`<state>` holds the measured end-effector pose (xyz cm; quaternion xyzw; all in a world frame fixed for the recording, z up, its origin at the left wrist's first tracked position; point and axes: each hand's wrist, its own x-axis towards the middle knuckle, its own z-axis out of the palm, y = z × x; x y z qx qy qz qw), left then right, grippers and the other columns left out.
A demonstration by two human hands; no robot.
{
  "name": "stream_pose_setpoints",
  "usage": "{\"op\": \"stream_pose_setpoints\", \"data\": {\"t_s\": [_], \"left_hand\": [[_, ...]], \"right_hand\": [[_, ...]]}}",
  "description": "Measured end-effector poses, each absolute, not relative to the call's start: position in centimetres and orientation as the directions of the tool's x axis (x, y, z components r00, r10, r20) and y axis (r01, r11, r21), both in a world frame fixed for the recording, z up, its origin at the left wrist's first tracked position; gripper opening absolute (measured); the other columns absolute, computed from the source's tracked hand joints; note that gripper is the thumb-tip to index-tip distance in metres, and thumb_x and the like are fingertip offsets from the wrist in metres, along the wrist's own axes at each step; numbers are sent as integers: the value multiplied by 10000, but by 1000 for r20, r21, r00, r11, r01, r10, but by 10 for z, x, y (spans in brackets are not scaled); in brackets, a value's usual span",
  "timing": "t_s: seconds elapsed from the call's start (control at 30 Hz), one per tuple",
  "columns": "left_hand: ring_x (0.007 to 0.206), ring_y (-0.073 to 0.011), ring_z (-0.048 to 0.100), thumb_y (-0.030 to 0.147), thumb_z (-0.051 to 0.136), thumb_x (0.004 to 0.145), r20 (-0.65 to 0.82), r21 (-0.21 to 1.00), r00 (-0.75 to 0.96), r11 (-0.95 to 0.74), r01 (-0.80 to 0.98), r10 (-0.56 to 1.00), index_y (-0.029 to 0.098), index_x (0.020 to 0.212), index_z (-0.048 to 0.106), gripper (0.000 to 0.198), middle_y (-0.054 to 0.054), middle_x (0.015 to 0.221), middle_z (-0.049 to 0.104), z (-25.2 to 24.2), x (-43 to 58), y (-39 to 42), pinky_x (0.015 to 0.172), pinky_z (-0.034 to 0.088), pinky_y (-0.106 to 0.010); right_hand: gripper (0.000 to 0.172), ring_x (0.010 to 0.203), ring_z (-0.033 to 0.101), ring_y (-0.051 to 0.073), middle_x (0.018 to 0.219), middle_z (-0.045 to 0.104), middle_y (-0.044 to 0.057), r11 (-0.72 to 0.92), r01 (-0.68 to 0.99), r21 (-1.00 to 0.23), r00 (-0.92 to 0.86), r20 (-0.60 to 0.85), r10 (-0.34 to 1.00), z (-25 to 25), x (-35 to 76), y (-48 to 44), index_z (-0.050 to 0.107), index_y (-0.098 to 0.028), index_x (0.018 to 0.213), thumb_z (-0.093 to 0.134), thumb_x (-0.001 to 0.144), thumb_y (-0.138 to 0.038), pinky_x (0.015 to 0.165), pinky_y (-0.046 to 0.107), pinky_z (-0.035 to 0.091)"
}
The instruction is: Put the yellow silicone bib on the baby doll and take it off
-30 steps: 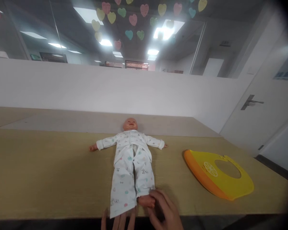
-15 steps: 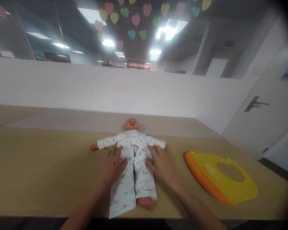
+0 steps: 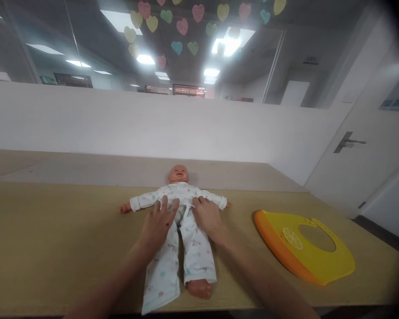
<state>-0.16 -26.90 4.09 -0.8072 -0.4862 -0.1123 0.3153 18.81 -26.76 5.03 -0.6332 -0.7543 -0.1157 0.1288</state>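
Observation:
A baby doll [image 3: 178, 173] lies on its back, head away from me, arms spread. It wears a white printed top [image 3: 182, 191] and matching pants [image 3: 197, 250] with a gap at the crotch. One bare foot [image 3: 199, 289] sticks out of the right pant leg; the left leg's cuff lies flat, its foot hidden. My left hand [image 3: 158, 225] rests over the waist on the left with fingers stretched apart. On the other side, the fingers of my right hand [image 3: 207, 216] curl closed on the pants' waist edge.
A yellow bib [image 3: 342, 261] with an orange pocket edge lies to the right. The tan table [image 3: 69, 248] has its front edge close to me. Behind stands a white wall [image 3: 126, 124] under a window with heart-shaped notes. A door [image 3: 382, 146] is at the right.
Both hands have moved up the pants from the upper legs to the waist. My right fingers have curled in. The view has shifted slightly.

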Motion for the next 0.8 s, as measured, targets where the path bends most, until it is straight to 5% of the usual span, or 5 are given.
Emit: {"op": "stream_pose_setpoints", "data": {"t_s": [0.23, 0.43, 0.53, 0.7, 0.8], "left_hand": [[846, -227, 652, 12, 365, 870, 516, -233, 451, -387, 892, 728, 170, 1193, 606, 433, -119, 995, 676, 50, -13, -261, 542, 460, -257], [719, -175, 653, 226, 433, 964, 720, -85, 323, -385, 919, 614, 177, 947, 645, 218, -32, 798, 703, 41, -12, -253, 535, 369, -239], [728, -180, 655, 214, 432, 965, 718, -117, 372, -425, 898, 588, 182, 946, 642, 214, -25, 824, 705, 30, -10, -258, 542, 362, -239], [704, -165, 657, 195, 474, 938, 736, -80, 376, -479, 874, 563, 193, 892, 637, 169, -18, 804, 697, 19, -5, -263, 551, 396, -251], [706, -160, 661, 201, 477, 936, 764, -46, 368, -524, 850, 530, 190, 877, 633, 168, -16, 777, 686, 17, -6, -266, 564, 420, -253]], "right_hand": [[228, 896, 649, 210, 988, 671, 69, 174, 967, -184, -83, 421, 904, 49, 191, -266, 608, -187, 980, 392, 992, -257, 676, 285, 414], [151, 807, 588, 174, 839, 638, 27, 323, 783, -531, -18, 500, 866, 45, 191, -262, 558, -189, 879, 424, 944, -214, 706, 268, 388], [58, 705, 537, 135, 767, 575, -30, 374, 606, -702, -46, 438, 898, 37, 193, -262, 517, -203, 867, 527, 821, -168, 658, 238, 385], [379, 659, 513, 124, 758, 549, -49, 217, 450, -866, -50, 219, 974, 40, 196, -260, 540, -193, 1074, 625, 706, -169, 615, 230, 386], [254, 726, 540, 136, 809, 597, -23, 254, 376, -891, -111, 229, 967, 46, 198, -261, 605, -173, 936, 639, 684, -175, 641, 238, 399]]}}
